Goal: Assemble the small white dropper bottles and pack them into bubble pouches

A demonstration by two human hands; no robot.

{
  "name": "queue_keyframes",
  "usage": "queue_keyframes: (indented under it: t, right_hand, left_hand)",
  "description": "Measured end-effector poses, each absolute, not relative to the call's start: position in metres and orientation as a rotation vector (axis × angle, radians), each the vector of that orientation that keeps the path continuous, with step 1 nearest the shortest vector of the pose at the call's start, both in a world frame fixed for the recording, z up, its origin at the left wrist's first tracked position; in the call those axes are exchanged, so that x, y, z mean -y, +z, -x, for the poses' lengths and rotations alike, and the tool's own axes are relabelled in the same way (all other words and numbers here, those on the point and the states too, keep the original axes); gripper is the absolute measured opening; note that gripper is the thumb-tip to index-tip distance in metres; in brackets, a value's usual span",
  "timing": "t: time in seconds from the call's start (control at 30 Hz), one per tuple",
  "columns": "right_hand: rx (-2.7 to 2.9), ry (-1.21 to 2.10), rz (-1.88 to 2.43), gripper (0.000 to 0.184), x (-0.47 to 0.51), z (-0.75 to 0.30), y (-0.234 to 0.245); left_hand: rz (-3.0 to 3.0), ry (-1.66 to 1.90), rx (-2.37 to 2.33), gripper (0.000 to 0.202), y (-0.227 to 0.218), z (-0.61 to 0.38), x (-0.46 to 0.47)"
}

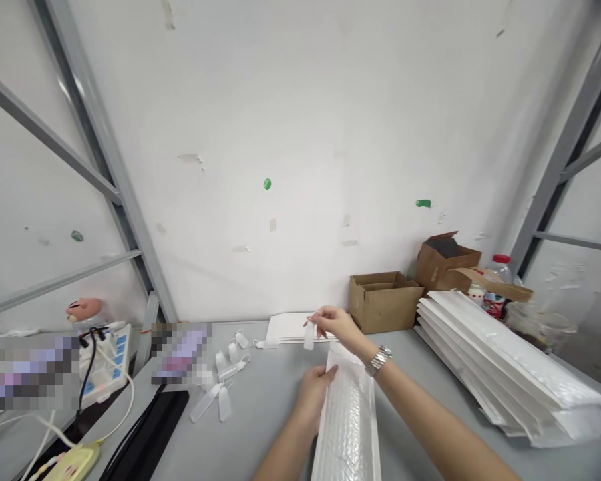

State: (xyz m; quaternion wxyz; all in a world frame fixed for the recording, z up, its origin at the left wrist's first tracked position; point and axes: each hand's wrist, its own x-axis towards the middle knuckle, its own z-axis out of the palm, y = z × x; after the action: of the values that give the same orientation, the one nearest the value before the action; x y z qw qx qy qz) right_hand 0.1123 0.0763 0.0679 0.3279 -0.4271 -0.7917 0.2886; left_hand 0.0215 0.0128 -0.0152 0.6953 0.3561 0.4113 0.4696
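My left hand grips the top left edge of a white bubble mailer that lies lengthwise on the grey table. My right hand, with a metal watch on the wrist, pinches a small white plastic piece just above the mailer's open end. Several similar small white plastic pieces lie scattered on the table to the left.
A tall stack of white bubble mailers lies at the right. Two brown cardboard boxes and a bottle stand by the wall. A flat white stack lies behind my hands. A power strip and cables sit at left.
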Motion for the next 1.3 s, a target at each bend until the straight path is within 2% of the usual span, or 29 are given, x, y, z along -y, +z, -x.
queue_keyframes:
  t: [0.1,0.23,0.33,0.53,0.77,0.87,1.07,1.2,1.23,1.3]
  right_hand:
    - [1.473,1.056,1.002,0.038,-0.064,-0.157,0.061]
    - [1.174,1.008,1.063,0.041,-0.047,-0.191,0.041]
    - [1.203,0.904,1.091,0.043,-0.040,-0.196,0.032]
    - [1.437,0.732,1.173,0.030,-0.035,-0.190,0.028]
    - [1.321,1.098,1.253,0.033,-0.037,-0.179,0.017]
    - [1.377,0.975,1.341,0.026,-0.030,-0.164,0.008]
    - [1.701,0.828,1.316,0.042,-0.018,-0.149,0.009]
    - [1.544,0.553,1.339,0.032,-0.027,-0.172,0.018]
    - [1.459,0.604,1.384,0.036,-0.030,-0.178,0.019]
    - [1.346,0.959,1.428,0.039,-0.034,-0.186,0.017]
  left_hand:
    - [-0.750,1.065,-0.919,0.037,-0.005,-0.016,-0.011]
    - [-0.754,1.046,-0.898,0.040,0.005,-0.014,-0.011]
    - [-0.838,1.057,-0.903,0.041,0.007,-0.015,-0.010]
    - [-1.017,1.047,-0.919,0.042,0.003,-0.017,-0.010]
    - [-1.196,1.103,-1.001,0.045,-0.004,-0.020,-0.011]
    - [-1.167,1.134,-1.027,0.046,-0.003,-0.020,-0.010]
    - [-1.082,1.179,-1.038,0.044,-0.008,-0.017,-0.014]
    - [-0.899,1.152,-0.980,0.042,-0.007,-0.011,-0.020]
    - [-0.864,1.143,-0.977,0.041,-0.006,-0.010,-0.021]
    - [-0.833,1.117,-0.984,0.041,-0.002,-0.009,-0.020]
